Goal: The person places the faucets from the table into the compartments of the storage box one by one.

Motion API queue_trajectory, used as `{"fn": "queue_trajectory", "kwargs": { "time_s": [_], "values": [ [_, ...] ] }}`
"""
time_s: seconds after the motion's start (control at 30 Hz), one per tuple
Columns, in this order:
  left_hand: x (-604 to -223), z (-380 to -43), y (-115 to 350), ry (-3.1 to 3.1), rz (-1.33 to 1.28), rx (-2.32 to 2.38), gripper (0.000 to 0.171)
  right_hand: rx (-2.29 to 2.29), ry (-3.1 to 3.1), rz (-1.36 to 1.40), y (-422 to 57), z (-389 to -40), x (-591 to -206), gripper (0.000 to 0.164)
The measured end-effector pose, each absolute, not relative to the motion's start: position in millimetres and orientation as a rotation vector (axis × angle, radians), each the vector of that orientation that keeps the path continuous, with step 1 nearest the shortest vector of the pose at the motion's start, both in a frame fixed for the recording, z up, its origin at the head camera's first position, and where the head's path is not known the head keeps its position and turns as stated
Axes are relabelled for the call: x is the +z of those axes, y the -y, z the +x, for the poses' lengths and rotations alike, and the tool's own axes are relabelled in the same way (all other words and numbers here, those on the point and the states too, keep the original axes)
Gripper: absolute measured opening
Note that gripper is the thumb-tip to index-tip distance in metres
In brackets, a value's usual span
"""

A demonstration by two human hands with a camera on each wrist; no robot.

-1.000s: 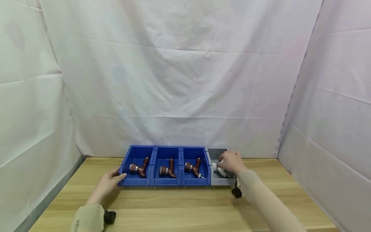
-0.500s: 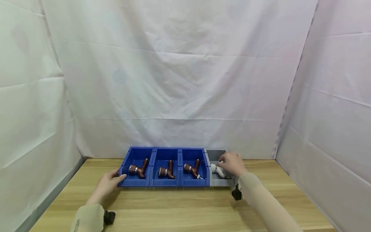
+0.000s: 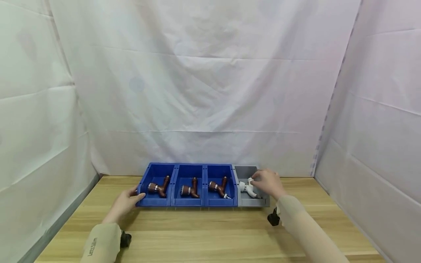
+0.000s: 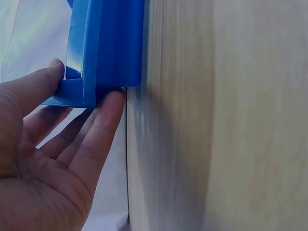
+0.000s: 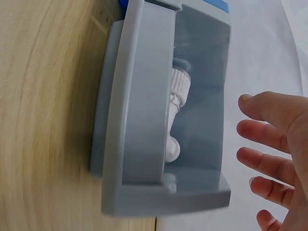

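My left hand (image 3: 124, 204) holds the leftmost blue bin (image 4: 89, 57) by its front left corner, thumb on the rim and fingertips below it. Inside that bin lies a brown tap (image 3: 159, 187) with a ribbed knob. Similar brown taps sit in the middle blue bin (image 3: 188, 168) and the third blue bin (image 3: 218, 168). At the right end, a grey bin (image 5: 149, 96) contains a white tap (image 5: 174, 110), partly hidden by the bin's front wall in the right wrist view. My right hand (image 5: 284, 149) is just above this bin, fingers spread apart and holding nothing.
The bins stand side by side in a row at the back of the wooden table (image 3: 197, 233). Behind them hangs a white cloth (image 3: 204, 91), and more white cloth closes both sides.
My right hand has lifted slightly off the white tap and moved right, uncovering more of it. The left hand keeps its hold on the blue bin. The taps lie as before.
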State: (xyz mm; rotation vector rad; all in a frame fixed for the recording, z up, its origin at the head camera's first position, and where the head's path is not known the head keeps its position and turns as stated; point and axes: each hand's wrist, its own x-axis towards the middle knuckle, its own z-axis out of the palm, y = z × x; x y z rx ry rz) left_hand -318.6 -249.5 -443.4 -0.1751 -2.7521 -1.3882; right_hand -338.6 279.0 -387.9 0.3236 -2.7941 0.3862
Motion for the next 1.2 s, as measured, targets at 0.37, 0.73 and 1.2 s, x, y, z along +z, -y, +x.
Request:
{"fn": "queue_trajectory", "kwargs": {
  "time_s": [0.37,0.73,1.2],
  "values": [
    [-433.5,-320.0,252.9,2.806,-0.154,-1.302,0.062,0.453,2.696,0.333,-303.3,-329.6,-393.9,0.034],
    [-434.8,-323.6,258.0,2.813,-0.181,-1.204,0.059,0.554,2.667,0.293,-328.9,-320.1,-409.6,0.058],
    [-433.4,-325.3,261.7,2.86,-0.247,-1.055,0.068,0.497,2.732,0.247,-345.5,-302.5,-437.8,0.093]
  ]
}}
